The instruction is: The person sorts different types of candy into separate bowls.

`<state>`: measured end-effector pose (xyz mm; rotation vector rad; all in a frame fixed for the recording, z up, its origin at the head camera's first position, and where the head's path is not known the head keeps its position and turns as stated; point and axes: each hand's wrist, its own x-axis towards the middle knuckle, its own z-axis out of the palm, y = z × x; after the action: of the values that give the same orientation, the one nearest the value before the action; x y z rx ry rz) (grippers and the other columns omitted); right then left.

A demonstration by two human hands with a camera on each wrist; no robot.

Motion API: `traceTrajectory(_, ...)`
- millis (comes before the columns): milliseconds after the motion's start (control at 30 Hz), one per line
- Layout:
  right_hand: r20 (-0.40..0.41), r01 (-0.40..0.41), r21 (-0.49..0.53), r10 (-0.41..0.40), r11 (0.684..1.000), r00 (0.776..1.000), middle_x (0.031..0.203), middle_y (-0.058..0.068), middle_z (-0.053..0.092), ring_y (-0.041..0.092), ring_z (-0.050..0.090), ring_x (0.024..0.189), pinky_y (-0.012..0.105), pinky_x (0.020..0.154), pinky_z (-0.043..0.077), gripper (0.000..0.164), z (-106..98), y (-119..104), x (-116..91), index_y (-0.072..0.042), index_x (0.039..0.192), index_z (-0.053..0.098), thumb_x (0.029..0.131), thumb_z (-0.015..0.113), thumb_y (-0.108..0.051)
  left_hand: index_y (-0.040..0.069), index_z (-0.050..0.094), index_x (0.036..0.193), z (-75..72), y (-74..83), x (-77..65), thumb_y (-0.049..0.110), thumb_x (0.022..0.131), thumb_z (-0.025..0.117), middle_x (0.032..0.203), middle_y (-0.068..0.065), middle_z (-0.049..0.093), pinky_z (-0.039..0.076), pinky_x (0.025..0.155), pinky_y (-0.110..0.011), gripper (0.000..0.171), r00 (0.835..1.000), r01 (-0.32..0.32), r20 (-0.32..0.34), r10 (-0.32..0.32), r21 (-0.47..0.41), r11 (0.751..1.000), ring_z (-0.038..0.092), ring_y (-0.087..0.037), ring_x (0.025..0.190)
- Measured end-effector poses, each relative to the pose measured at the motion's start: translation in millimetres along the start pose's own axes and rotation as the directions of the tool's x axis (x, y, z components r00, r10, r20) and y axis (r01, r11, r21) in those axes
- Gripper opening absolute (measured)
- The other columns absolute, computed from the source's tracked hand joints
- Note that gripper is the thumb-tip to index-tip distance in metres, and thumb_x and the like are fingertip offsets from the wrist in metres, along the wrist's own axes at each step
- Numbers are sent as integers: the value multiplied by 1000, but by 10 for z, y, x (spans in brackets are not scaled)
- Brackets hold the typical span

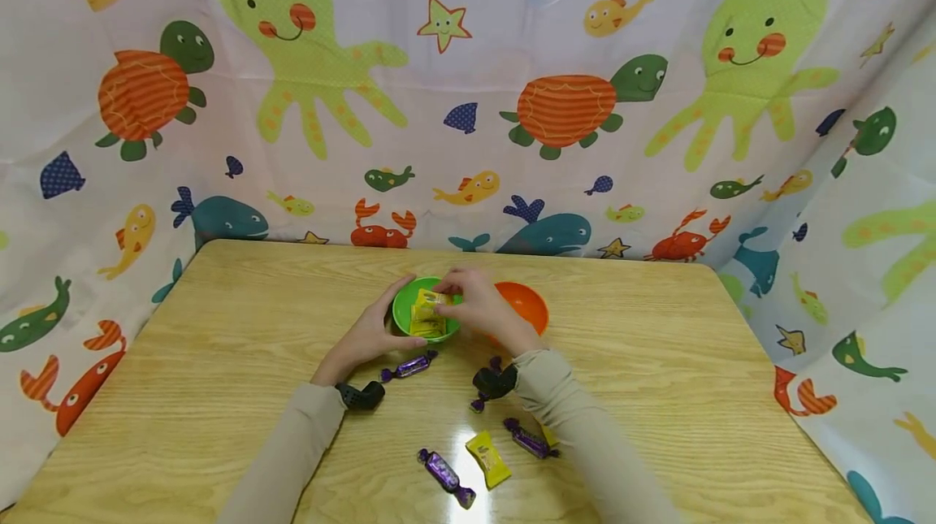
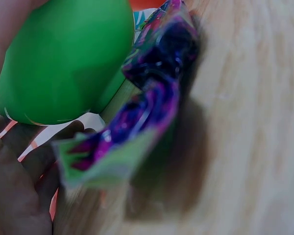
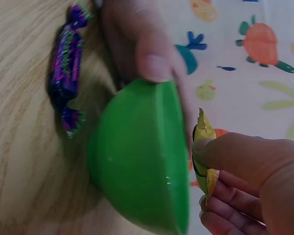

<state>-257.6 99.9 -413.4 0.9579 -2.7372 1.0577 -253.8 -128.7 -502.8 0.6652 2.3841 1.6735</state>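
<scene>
A yellow candy (image 3: 205, 131) sits pinched in the right hand (image 1: 477, 305), just over the mouth of the green bowl (image 3: 134, 161), which the left hand (image 1: 371, 335) grips round its side. I'd judge it's being put in or taken out; next calls for clearing the heaped yellow sweets (image 1: 426, 322) inside. The right hand partly hides the orange bowl (image 1: 528, 302); purple candies (image 1: 446, 477) lie nearer on the surface (image 1: 256, 329).

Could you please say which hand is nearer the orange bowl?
Right: the right hand is beside the orange bowl; the left hand is farther, across the green bowl.
</scene>
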Motion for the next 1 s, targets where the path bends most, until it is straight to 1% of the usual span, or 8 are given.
traceTrajectory(100, 47, 12, -105, -7, 994, 999, 90, 7, 61, 20, 56, 87, 31, 79, 48, 20, 117, 16, 72, -2, 99, 76, 82, 81, -10, 43, 21, 156, 9, -3, -7, 33, 76, 88, 163, 1, 22, 16, 118, -55, 105, 1000, 2, 0, -2, -15, 1000, 21, -24, 147)
traceTrajectory(300, 112, 68, -292, -36, 954, 993, 90, 5, 61, 20, 56, 87, 32, 83, 50, 16, 248, -29, 142, -3, 95, 77, 81, 82, -10, 28, 20, 160, 7, 0, -15, 32, 76, 88, 162, 1, 22, 17, 117, -55, 108, 1000, -2, 1, 2, -23, 1000, 22, -24, 147)
traceTrajectory(367, 136, 68, -322, -24, 944, 990, 90, 6, 60, 20, 56, 89, 32, 83, 50, 11, 267, -53, 155, -4, 91, 76, 81, 81, -7, 24, 19, 160, 5, 0, -10, 32, 76, 88, 162, 0, 23, 18, 117, -55, 109, 1000, -5, 6, 5, -22, 1000, 23, -25, 147)
traceTrajectory(533, 173, 43, -360, 21, 932, 985, 88, 4, 57, 20, 53, 89, 29, 79, 47, 5, 320, -48, 190, -7, 82, 73, 81, 77, -5, 24, 20, 160, 0, 5, -4, 31, 76, 88, 161, -2, 24, 20, 117, -54, 108, 1000, -18, 13, 19, -32, 999, 25, -26, 146)
traceTrajectory(600, 175, 33, -354, 32, 935, 984, 90, 4, 58, 19, 53, 90, 29, 79, 47, 5, 331, -43, 193, -7, 85, 74, 82, 77, -5, 25, 19, 160, 1, 6, -7, 31, 77, 88, 162, -2, 24, 20, 117, -54, 108, 1000, -21, 14, 21, -32, 999, 25, -26, 146)
traceTrajectory(700, 165, 25, -317, 30, 948, 986, 95, 6, 61, 20, 56, 93, 30, 83, 50, 14, 327, -53, 184, -5, 96, 76, 83, 77, -6, 25, 19, 160, 0, 7, -17, 31, 77, 88, 162, -3, 24, 19, 117, -55, 108, 1000, -23, 11, 23, -26, 999, 25, -27, 146)
traceTrajectory(833, 156, 6, -213, 28, 977, 987, 102, 9, 63, 23, 59, 97, 32, 88, 52, 25, 270, -68, 157, -1, 109, 74, 86, 77, -9, 23, 19, 160, 1, 12, -23, 32, 76, 88, 161, -1, 25, 19, 117, -55, 109, 1000, -15, 7, 15, -16, 1000, 25, -26, 146)
traceTrajectory(1000, 141, -45, -62, 53, 997, 989, 105, 14, 63, 29, 62, 99, 37, 87, 54, 31, 92, -117, 88, 3, 116, 71, 89, 75, -12, 26, 19, 160, -6, 11, -20, 32, 76, 88, 162, 1, 24, 18, 117, -54, 108, 1000, -4, 12, 4, -7, 1000, 23, -24, 147)
